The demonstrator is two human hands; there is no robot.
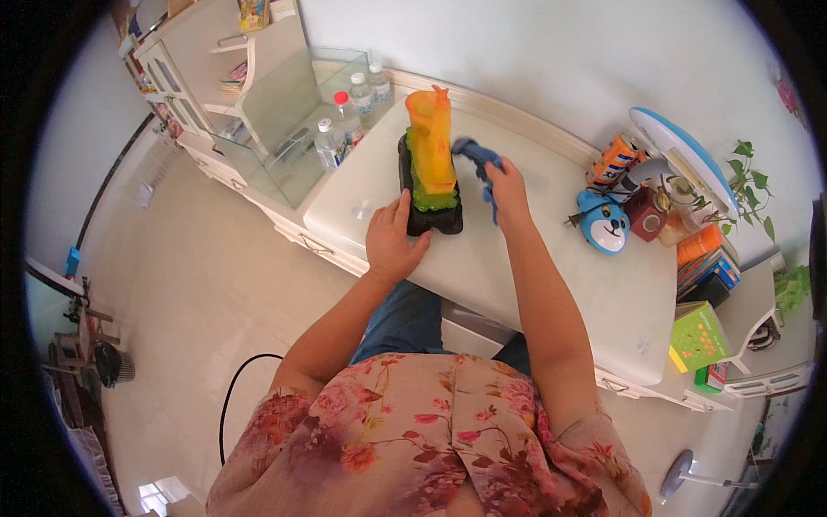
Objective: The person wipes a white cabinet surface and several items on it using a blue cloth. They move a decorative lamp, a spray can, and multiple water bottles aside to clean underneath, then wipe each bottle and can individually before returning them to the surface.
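Observation:
A yellow and orange ornament (pixel 433 145) rises from a green, leafy-looking layer (pixel 428 199) on a black base (pixel 420 223). It stands upright on the pale cabinet top before me. My left hand (pixel 395 239) rests against the near left side of the black base, fingers spread and thumb along the front edge. To the right of the ornament, my right hand (pixel 508 190) grips a blue cloth (pixel 481 155). The cloth's far end is bunched and slightly blurred, apart from the ornament.
Plastic bottles (pixel 349 119) and a glass tank (pixel 284 123) stand left of the cabinet top (pixel 549 278). On the right are a blue and white desk lamp (pixel 604 223), orange cans (pixel 610 161), a potted vine (pixel 743 187) and books (pixel 711 268). A black cable (pixel 226 400) curves over the floor.

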